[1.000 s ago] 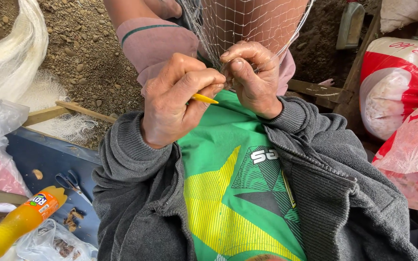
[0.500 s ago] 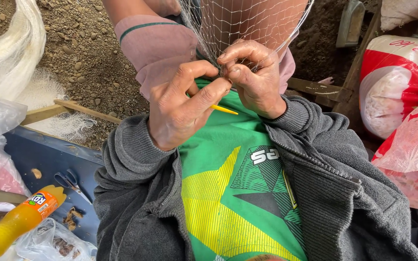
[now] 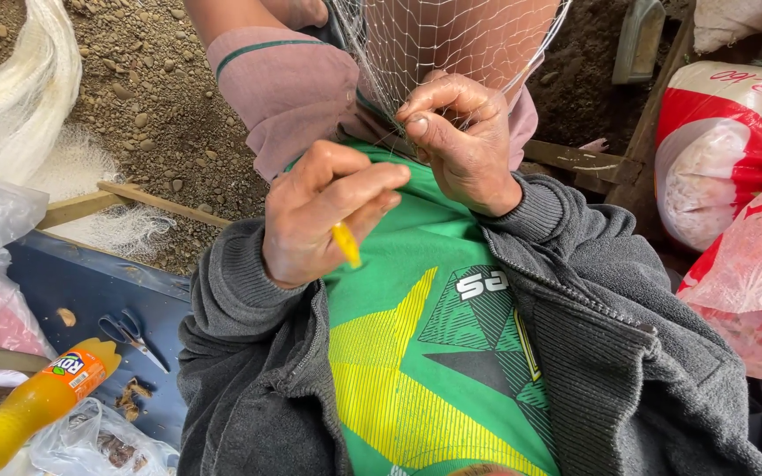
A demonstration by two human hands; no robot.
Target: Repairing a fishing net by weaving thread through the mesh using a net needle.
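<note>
- The left hand is closed around a small yellow netting needle; the thumb and forefinger pinch it, and its tip points down over the green shirt.
- The right hand is closed too, its fingertips pinching the mesh of a pale fishing net at the net's lower edge.
- The net hangs in front of the person's chest, spread over the knees above, and narrows down to the spot where the right hand grips it.
- The two hands sit near each other: the left is lower and a little apart, the right higher and against the net.
- Both wrists come out of the sleeves of a grey zip jacket, worn open over the green and yellow shirt.
- At the lower left lies a dark blue board with a pair of scissors on it, well apart from the hands.
- An orange soda bottle lies tilted at the bottom left corner, beside clear plastic bags.
- A heap of white netting lies at the upper left on gravelly ground.
- Red and white sacks are stacked at the right edge.
- Whether a thread runs from the needle to the net, I cannot tell.
</note>
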